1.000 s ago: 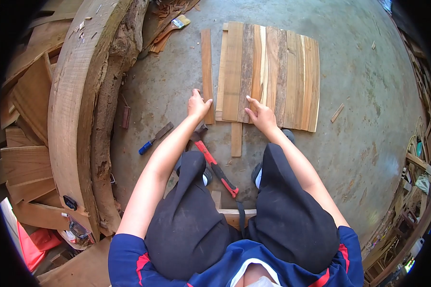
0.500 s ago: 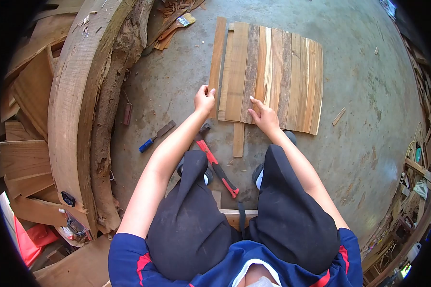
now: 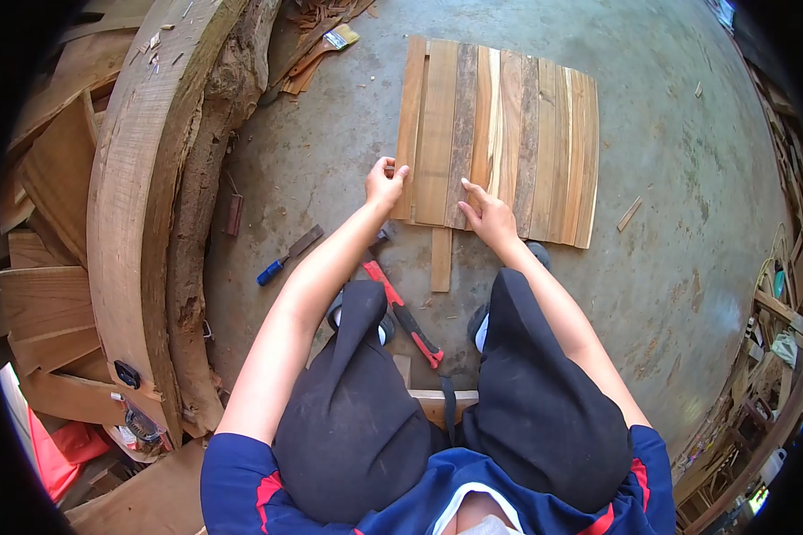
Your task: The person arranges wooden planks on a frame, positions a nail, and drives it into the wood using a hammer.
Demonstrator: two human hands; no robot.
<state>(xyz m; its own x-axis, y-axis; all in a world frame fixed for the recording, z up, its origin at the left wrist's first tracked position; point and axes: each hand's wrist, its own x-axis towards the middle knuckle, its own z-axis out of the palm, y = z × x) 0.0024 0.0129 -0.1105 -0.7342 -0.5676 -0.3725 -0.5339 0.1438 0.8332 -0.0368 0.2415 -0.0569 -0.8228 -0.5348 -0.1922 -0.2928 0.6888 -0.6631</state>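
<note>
A panel of wooden slats (image 3: 516, 143) lies on the concrete floor, its boards side by side in light and dark tones. Along its left edge runs a narrow reddish-brown wooden strip (image 3: 409, 116), touching or nearly touching the panel. My left hand (image 3: 385, 187) is closed on the strip's outer edge, thumb on top, near its lower end. My right hand (image 3: 491, 217) rests over the panel's lower part, index finger and thumb apart, holding nothing. A short board (image 3: 441, 260) sticks out from under the panel toward me.
A red and black hammer (image 3: 403, 312) lies between my feet. Left of it is a blue-handled chisel (image 3: 287, 256). A paintbrush (image 3: 337, 38) sits on wood scraps at the back. A thick timber beam (image 3: 138, 205) runs along the left; a wood offcut (image 3: 630, 214) lies right of the panel.
My left hand has brought the strip rightward, closing the gap to the panel's left edge. My right hand has barely moved.
</note>
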